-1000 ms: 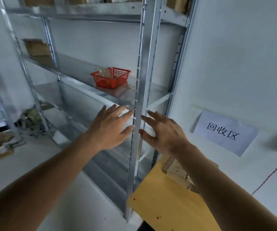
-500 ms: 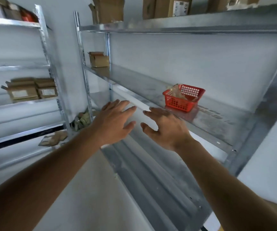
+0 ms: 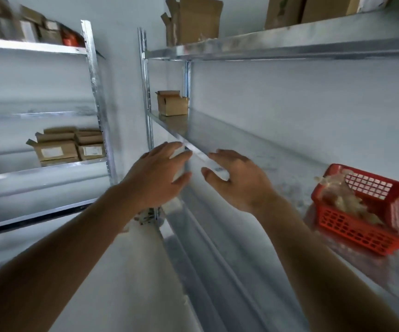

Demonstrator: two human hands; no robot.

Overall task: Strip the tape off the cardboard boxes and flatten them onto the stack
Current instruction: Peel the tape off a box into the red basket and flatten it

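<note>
Both my arms stretch forward in front of a metal shelf rack (image 3: 217,161). My left hand (image 3: 156,178) and my right hand (image 3: 239,180) hover side by side with fingers spread, holding nothing. A small open cardboard box (image 3: 172,103) stands at the far end of the middle shelf, well beyond my fingertips. A larger open cardboard box (image 3: 194,20) sits on the top shelf, with more boxes (image 3: 308,9) to its right. On a second rack at the left, several labelled boxes (image 3: 66,146) are stacked.
A red plastic basket (image 3: 371,212) holding crumpled clear material sits on the middle shelf at the right, close to my right forearm. Upright shelf posts (image 3: 145,92) stand ahead. More boxes and a red item (image 3: 70,39) fill the left rack's top shelf.
The view has swung left and up along the shelves. The red basket has slid to the right edge; the left rack and top-shelf boxes have come into view. Both hands stay raised and empty.
</note>
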